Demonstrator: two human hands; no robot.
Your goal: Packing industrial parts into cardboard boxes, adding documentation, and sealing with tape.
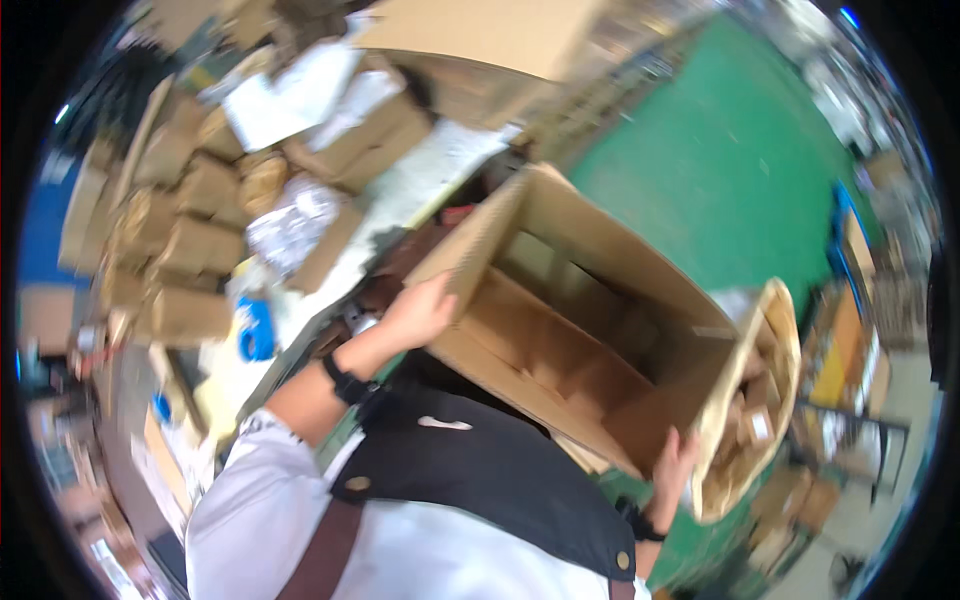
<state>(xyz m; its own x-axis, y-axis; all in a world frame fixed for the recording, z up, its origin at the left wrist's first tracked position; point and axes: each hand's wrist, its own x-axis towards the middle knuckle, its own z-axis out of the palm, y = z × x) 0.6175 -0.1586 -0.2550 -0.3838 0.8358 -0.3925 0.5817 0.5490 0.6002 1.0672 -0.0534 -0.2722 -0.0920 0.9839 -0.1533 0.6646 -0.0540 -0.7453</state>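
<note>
A large open cardboard box [690, 270] is tilted in front of my body, its opening toward me. My left hand [422, 312] grips the box's left wall near the upper edge, thumb inside. At the opposite end, my right hand [676, 462] closes on the lower right edge. Brown cardboard or paper lines part of the inside; no separate goods can be made out there. Just right of my right hand stands a cream-coloured sack [782, 300] with its mouth open, holding brown cardboard pieces [755, 425].
To the left, a worktable [385, 200] bears several brown paper packages [195, 245], a silvery plastic bag [295, 225], a blue tape dispenser [256, 330] and a carton with white sheets [290, 95]. Green floor [690, 170] stretches beyond the box. A metal-framed rack [850, 420] stands right.
</note>
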